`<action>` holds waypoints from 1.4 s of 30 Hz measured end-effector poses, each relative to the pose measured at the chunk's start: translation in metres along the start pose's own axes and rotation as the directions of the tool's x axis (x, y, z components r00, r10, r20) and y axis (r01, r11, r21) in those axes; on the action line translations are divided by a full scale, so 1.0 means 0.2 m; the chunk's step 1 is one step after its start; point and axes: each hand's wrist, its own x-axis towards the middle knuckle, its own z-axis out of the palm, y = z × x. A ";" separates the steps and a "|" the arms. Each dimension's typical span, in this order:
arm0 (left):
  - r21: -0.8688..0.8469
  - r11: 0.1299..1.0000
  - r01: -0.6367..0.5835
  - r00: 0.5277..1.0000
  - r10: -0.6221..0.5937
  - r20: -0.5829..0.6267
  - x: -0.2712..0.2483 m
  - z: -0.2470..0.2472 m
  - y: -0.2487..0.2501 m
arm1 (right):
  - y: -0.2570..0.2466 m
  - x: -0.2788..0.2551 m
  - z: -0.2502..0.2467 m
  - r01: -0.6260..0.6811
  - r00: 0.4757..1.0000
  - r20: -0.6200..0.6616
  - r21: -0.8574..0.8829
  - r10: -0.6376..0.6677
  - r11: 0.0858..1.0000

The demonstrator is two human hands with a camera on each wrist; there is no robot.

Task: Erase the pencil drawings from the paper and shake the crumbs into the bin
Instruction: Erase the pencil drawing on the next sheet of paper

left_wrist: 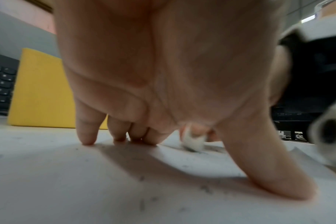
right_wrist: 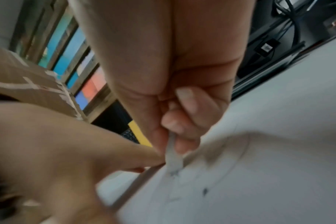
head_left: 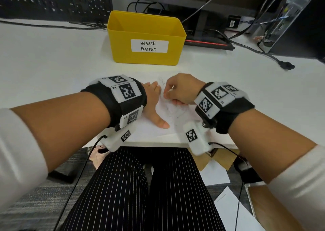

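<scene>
A white sheet of paper with faint pencil lines lies at the near edge of the white desk. My left hand presses flat on the sheet, fingers straight and thumb spread toward me. My right hand pinches a small white eraser and holds its tip against the paper just right of the left fingers. The right wrist view shows the eraser between thumb and fingers, touching the sheet. Grey crumbs are scattered over the paper. The yellow bin labelled WASTE BASKET stands behind the paper.
A black keyboard lies at the back left. A monitor stand, several cables and a computer case crowd the back right. A loose cable plug lies on the desk at the right.
</scene>
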 end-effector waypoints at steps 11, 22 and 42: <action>-0.018 1.000 -0.010 0.999 0.011 0.030 -0.01 -0.01 0.00 | -0.07 0.12 -0.08 -0.073 0.991 0.110 -0.005 0.074 0.997; 0.018 1.000 -0.014 0.998 0.013 0.055 0.01 -0.01 -0.01 | -0.03 0.00 -0.04 -0.051 0.984 0.170 0.034 0.045 0.998; -0.013 0.999 -0.044 0.999 0.044 0.025 -0.04 -0.04 0.00 | -0.01 0.14 -0.04 -0.061 0.998 0.013 0.128 0.060 0.990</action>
